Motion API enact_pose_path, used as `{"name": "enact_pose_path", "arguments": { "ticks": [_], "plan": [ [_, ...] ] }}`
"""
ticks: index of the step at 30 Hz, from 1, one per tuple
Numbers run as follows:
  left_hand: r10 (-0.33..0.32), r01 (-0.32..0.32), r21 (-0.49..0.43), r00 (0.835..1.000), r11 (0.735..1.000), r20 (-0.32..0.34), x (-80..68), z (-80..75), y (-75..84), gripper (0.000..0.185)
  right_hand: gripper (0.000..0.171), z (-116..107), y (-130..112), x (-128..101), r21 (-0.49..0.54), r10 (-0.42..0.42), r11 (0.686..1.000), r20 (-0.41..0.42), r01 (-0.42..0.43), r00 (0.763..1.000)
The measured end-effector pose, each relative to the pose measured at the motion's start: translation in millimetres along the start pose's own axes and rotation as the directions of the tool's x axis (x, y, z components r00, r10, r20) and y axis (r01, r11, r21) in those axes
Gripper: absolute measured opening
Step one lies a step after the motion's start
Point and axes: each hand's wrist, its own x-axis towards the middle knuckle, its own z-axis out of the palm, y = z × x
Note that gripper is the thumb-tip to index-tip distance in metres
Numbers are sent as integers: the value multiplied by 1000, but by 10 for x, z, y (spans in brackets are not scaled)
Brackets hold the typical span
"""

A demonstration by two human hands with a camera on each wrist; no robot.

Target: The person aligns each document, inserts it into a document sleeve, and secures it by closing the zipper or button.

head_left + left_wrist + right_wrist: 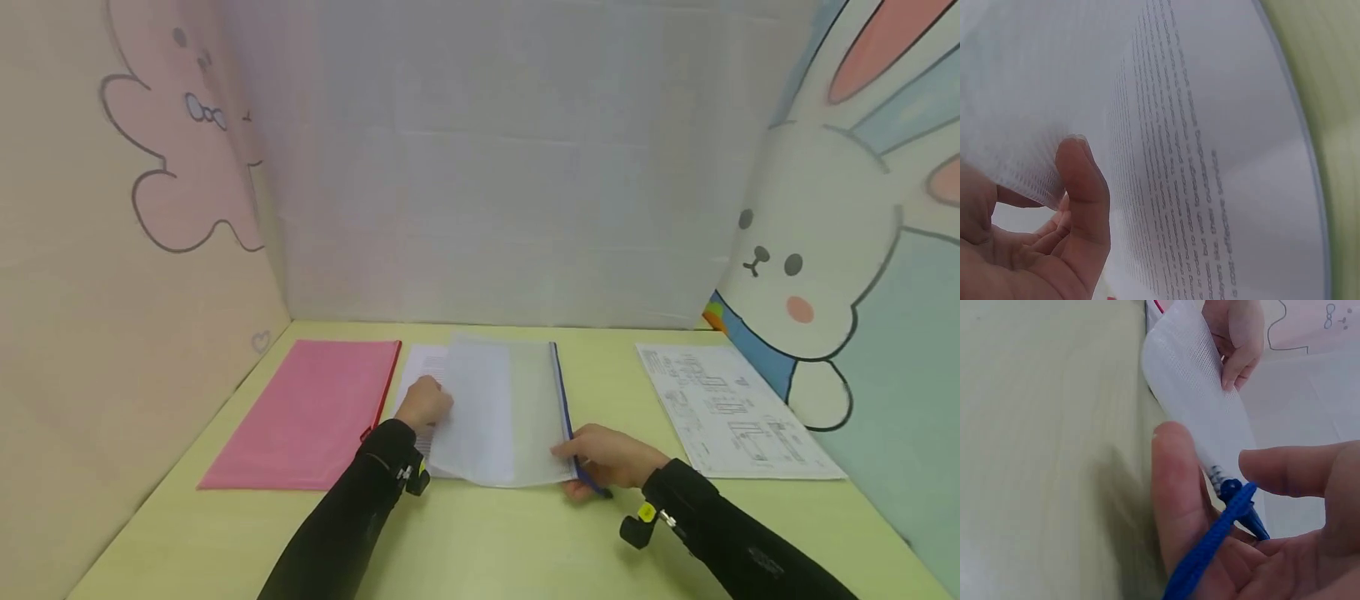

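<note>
A translucent mesh zip pouch [480,417] with a blue zipper [561,387] along its right side overlaps a sheet of printed paper [420,367]. My left hand [425,402] pinches the pouch's left edge between thumb and fingers and holds it raised; lines of text on the paper [1166,162] show below it in the left wrist view. At the lower right corner, my right hand [611,457] holds the zipper end between thumb and fingers. A blue pull cord [1210,550] hangs across its fingers.
On the left lies a pink zip pouch [300,417] with a red zipper. A sheet with line drawings [735,408] lies on the right of the pale yellow table [480,542]. White and cartoon-printed panels [495,167] enclose the back and sides.
</note>
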Motion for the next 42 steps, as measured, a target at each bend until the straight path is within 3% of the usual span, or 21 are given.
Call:
{"name": "enact_pose_path", "arguments": {
  "ticks": [3,6,10,15,18,22,25,29,33,38,42],
  "plan": [
    [26,-26,28,1000,999,-6,58,-28,-57,15,24,14,10,-85,-74,3,997,1,-3,1000],
    [26,-25,57,1000,998,-12,99,-70,-126,10,27,34,10,-145,-179,-16,984,-7,15,1000],
    [30,-28,108,999,994,-18,125,-109,-205,19,30,89,19,-185,-341,-65,938,30,71,997],
    [78,-71,169,996,983,-39,148,-55,-277,28,33,233,31,-184,-532,-135,832,80,157,988],
    [114,-105,248,993,963,-21,140,15,-286,40,34,335,34,-173,-636,-187,743,100,207,977],
    [133,-126,408,991,904,13,69,120,-255,55,36,458,45,-168,-727,-253,627,147,278,956],
    [160,-152,529,987,835,31,-28,202,-211,61,34,538,47,-175,-763,-286,572,160,303,945],
    [196,-218,607,975,764,104,-215,255,-57,72,31,639,19,-203,-799,-307,515,168,311,937],
    [174,-278,598,958,751,227,-389,272,126,75,26,726,-35,-216,-823,-310,464,195,327,931],
    [141,-356,576,913,736,384,-526,278,263,90,21,803,-61,-182,-868,-317,373,212,327,924],
    [101,-372,560,885,740,454,-578,250,313,101,19,844,-45,-139,-898,-282,310,227,312,932]
  ]
}}
